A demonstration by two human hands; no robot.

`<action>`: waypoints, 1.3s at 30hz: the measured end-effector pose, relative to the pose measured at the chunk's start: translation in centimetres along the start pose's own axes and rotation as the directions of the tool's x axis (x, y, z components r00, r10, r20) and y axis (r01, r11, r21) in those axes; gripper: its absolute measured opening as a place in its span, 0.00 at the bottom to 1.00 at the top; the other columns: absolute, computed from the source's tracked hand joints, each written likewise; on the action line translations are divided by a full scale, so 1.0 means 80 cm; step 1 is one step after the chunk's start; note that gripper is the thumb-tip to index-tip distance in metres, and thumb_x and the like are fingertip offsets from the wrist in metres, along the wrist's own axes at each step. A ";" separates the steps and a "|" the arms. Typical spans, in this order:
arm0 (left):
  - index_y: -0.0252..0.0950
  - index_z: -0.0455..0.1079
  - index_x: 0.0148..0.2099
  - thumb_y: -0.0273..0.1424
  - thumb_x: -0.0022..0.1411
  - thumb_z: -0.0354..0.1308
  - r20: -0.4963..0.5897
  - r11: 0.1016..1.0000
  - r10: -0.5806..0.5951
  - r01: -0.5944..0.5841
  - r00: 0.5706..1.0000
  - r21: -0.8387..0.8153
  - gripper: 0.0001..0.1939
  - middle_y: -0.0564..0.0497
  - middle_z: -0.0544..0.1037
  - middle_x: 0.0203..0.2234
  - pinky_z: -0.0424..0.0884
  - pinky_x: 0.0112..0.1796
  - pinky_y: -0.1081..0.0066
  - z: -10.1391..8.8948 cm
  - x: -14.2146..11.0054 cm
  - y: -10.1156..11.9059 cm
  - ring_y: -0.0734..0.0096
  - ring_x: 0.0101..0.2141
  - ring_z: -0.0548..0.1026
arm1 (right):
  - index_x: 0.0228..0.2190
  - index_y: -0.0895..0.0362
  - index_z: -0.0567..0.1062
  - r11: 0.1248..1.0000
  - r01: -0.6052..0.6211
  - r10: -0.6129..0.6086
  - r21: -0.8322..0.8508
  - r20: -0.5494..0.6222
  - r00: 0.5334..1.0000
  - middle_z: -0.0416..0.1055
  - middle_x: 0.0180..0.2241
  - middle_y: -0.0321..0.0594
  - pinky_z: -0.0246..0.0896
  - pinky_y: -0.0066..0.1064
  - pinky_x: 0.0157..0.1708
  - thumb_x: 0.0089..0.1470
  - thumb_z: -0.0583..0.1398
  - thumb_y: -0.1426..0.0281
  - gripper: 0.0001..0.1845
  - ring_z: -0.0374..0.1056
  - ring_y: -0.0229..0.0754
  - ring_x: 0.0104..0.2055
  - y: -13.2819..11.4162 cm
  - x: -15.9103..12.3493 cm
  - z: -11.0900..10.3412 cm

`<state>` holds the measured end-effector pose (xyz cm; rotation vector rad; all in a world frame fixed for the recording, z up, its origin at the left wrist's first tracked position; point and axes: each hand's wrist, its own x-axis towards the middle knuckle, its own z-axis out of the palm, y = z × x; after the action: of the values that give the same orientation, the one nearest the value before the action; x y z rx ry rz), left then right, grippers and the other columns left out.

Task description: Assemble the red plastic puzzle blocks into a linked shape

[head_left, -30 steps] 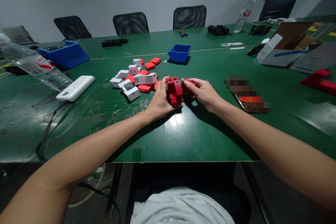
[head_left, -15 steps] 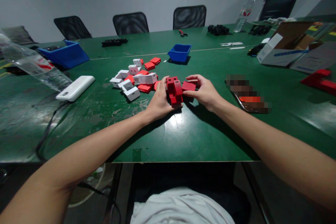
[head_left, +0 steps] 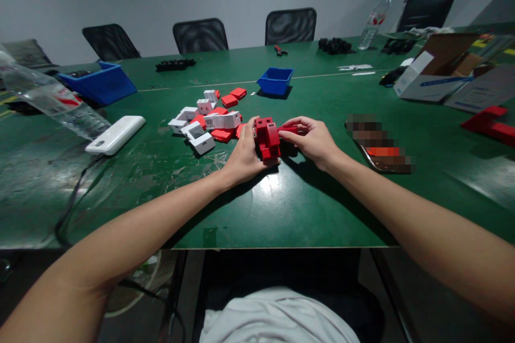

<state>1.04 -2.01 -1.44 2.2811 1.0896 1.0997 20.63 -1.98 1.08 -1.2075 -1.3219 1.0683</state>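
On the green table (head_left: 314, 220), front centre: red block (head_left: 267, 138) with two round holes in its top face, standing between the two hands; whether its base meets the tabletop cannot be told.
Left hand (head_left: 244, 151): closed about the left side of the red block, fingers behind and thumb along the near lower edge; firm hold.
Right hand (head_left: 314, 142): thumb and fingers nearly together, pinching a red plate; remaining fingers loosely curled.
Red plate (head_left: 291, 130): seen almost edge-on, just right of the red block; contact between the two cannot be confirmed.
Loose parts, left of the block: white brackets (head_left: 203, 143) and flat red pieces (head_left: 222, 135) in a mixed heap, some overlapping; nearest red piece partly hidden by the left hand.
Small blue bin (head_left: 275, 83): beyond the hands, well apart from them.
Left side: large blue bin (head_left: 102, 86), tilted clear bottle (head_left: 66, 102), white device (head_left: 116, 135) with a dark cable (head_left: 76, 201) below it.
Right side: dark flat object (head_left: 378, 144), partly pixelated, near the right forearm; red angled part (head_left: 491, 125) and open carton (head_left: 420, 80) farther right.
Far edge: red-handled tool (head_left: 279, 51), black parts (head_left: 335, 46), upright bottle (head_left: 374, 21).
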 end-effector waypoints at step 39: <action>0.38 0.44 0.67 0.42 0.46 0.74 0.001 0.999 0.025 -0.025 1.000 0.035 0.56 0.32 0.60 0.64 0.58 0.63 0.42 0.001 0.000 -0.002 0.43 0.64 0.62 | 0.31 0.59 0.73 0.851 -0.310 0.306 0.423 0.080 0.949 0.73 0.24 0.36 0.52 0.22 0.15 0.63 0.60 0.68 0.09 0.61 0.29 0.16 -0.021 0.002 -0.002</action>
<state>1.04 -1.91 -1.58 2.3276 1.0907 1.0984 20.62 -2.01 2.80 -1.0912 -0.8421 1.5081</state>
